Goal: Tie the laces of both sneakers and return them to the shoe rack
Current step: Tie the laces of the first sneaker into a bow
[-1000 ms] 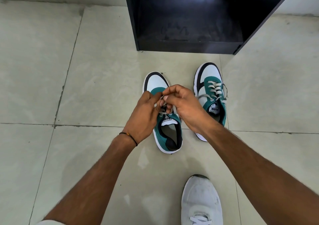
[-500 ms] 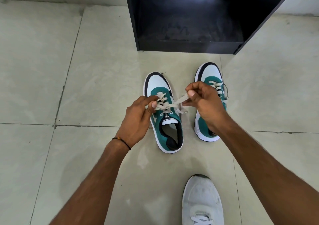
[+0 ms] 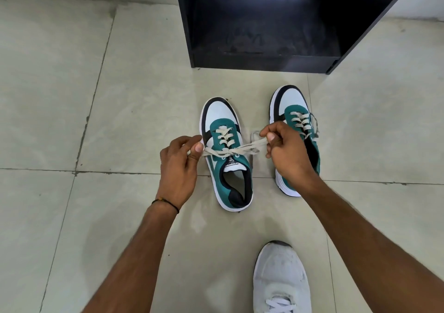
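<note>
You're in a home entryway: pale glossy tiled floor (image 3: 72, 96), black wooden shoe rack (image 3: 264, 24) against the white wall (image 3: 420, 0) behind it.

Two green-and-white sneakers on tiled floor (image 3: 72, 96). Left hand (image 3: 179, 166) and right hand (image 3: 288, 154) each pinch a loop of the laces (image 3: 228, 153), drawn out taut to either side. Left sneaker (image 3: 227, 168) sits between the hands, knot over its tongue. Right sneaker (image 3: 292, 111) lies partly under the right hand, toe showing beyond the knuckles. Black shoe rack (image 3: 264, 24) stands beyond both hands, bottom shelf open. Thin black band (image 3: 168, 203) on the left wrist. White shoe (image 3: 281, 279) on the person's foot, nearer than the hands, below the right forearm.
</note>
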